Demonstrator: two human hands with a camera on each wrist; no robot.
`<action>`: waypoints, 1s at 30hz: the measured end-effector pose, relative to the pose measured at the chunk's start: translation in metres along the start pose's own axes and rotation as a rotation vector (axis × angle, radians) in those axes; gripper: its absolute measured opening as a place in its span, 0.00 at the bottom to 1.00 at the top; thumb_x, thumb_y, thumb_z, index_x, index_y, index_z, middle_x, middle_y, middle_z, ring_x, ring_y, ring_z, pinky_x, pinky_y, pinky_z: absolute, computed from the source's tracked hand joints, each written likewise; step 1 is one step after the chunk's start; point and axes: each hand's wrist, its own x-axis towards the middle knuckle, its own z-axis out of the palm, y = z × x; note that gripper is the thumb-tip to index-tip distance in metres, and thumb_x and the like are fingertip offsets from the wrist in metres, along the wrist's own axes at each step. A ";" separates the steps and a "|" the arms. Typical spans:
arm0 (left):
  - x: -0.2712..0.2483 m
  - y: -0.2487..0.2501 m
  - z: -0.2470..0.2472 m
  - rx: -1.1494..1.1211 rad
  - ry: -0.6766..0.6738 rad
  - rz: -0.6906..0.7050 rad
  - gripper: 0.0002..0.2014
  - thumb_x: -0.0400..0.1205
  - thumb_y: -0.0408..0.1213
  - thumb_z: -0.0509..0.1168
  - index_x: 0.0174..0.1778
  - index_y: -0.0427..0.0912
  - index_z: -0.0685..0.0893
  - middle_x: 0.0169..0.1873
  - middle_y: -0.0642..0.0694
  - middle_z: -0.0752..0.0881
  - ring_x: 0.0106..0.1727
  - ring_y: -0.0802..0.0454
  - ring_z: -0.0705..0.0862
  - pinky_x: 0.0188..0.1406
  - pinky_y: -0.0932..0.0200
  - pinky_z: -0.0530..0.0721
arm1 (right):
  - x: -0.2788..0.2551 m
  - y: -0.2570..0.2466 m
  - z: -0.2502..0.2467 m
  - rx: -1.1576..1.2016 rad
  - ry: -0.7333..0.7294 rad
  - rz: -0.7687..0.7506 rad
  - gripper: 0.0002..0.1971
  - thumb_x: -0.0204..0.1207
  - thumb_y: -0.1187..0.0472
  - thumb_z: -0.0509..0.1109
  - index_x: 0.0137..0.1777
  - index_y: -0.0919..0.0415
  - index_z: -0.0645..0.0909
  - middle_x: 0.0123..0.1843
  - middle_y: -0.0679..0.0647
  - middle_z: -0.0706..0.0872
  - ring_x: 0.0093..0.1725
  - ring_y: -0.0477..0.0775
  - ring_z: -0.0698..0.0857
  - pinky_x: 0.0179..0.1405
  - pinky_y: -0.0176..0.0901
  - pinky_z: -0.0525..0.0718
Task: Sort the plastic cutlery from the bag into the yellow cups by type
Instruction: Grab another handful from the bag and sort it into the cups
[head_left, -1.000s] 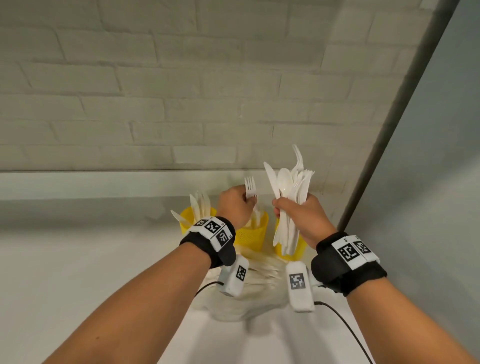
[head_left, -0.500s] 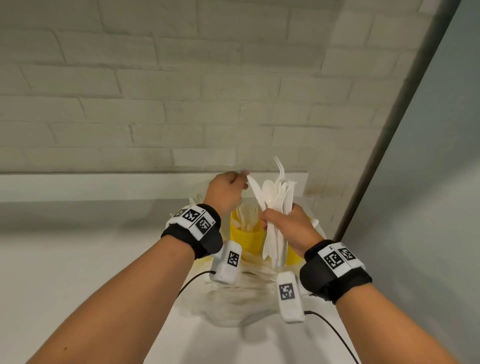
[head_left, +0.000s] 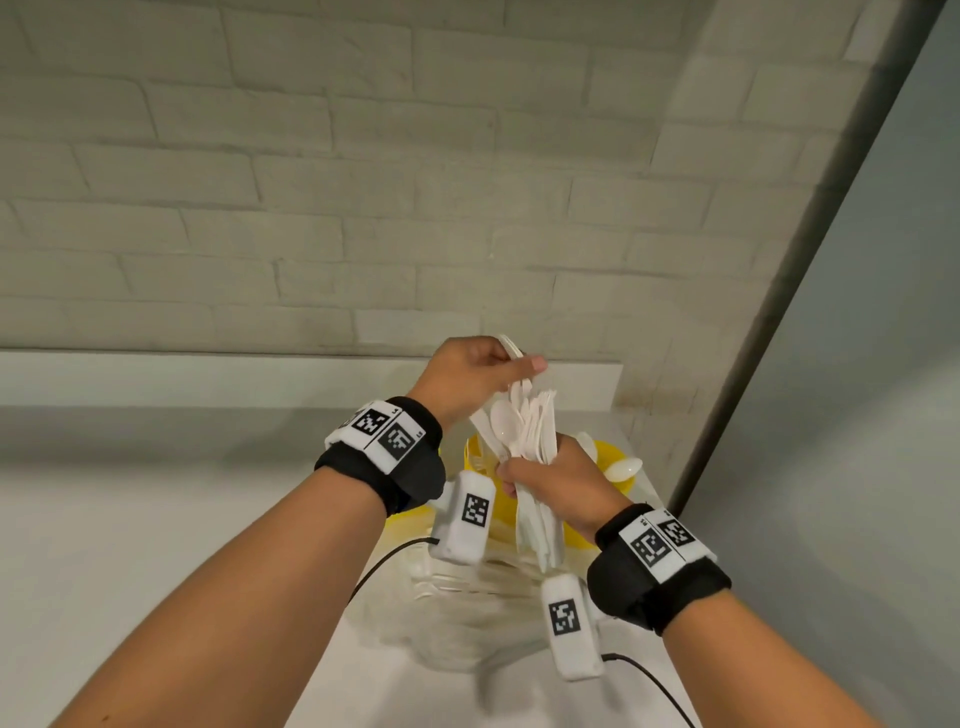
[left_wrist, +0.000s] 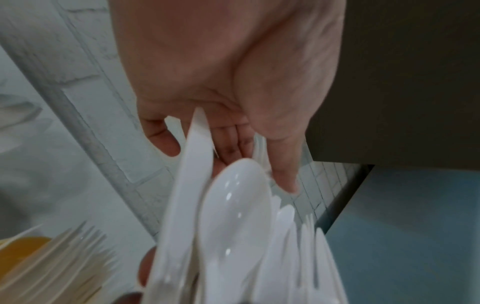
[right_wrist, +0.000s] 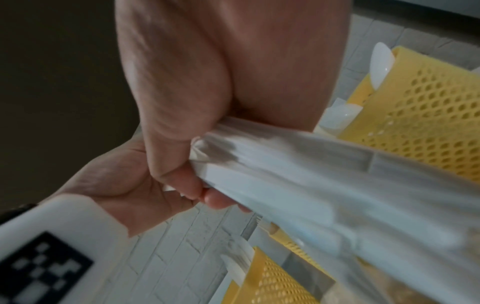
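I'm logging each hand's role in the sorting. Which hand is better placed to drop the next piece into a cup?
Left. The left hand already pinches the top of one piece above the bundle, while the right hand is wrapped around the bundle's handles, so it seems tied up.

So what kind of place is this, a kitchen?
Hard to say; it looks like a plain white table set in a corner, against a painted brick wall and a grey partition. No sink or stove shows.

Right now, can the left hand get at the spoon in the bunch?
Probably yes. The left hand already pinches a piece at the top of the bunch that the right hand holds, and the spoon faces it just below its fingers, uncovered.
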 end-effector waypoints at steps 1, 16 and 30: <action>0.001 0.003 -0.002 -0.031 0.056 0.020 0.15 0.75 0.43 0.76 0.46 0.31 0.90 0.41 0.41 0.91 0.39 0.56 0.85 0.47 0.66 0.82 | 0.000 0.000 0.000 -0.013 -0.004 0.007 0.06 0.69 0.69 0.70 0.32 0.68 0.81 0.30 0.60 0.81 0.32 0.52 0.79 0.37 0.42 0.79; 0.008 -0.008 -0.017 -0.178 0.388 0.118 0.12 0.75 0.40 0.76 0.50 0.39 0.86 0.41 0.38 0.88 0.40 0.46 0.88 0.40 0.54 0.89 | 0.007 0.009 -0.030 0.127 0.264 0.074 0.04 0.68 0.68 0.70 0.33 0.62 0.80 0.29 0.57 0.82 0.31 0.54 0.80 0.34 0.44 0.80; -0.002 -0.056 0.026 0.485 0.033 0.029 0.14 0.81 0.37 0.67 0.61 0.35 0.84 0.56 0.40 0.89 0.56 0.44 0.86 0.49 0.62 0.78 | 0.006 -0.006 -0.015 0.329 0.178 0.013 0.01 0.73 0.71 0.70 0.42 0.67 0.82 0.31 0.60 0.80 0.30 0.54 0.78 0.37 0.46 0.79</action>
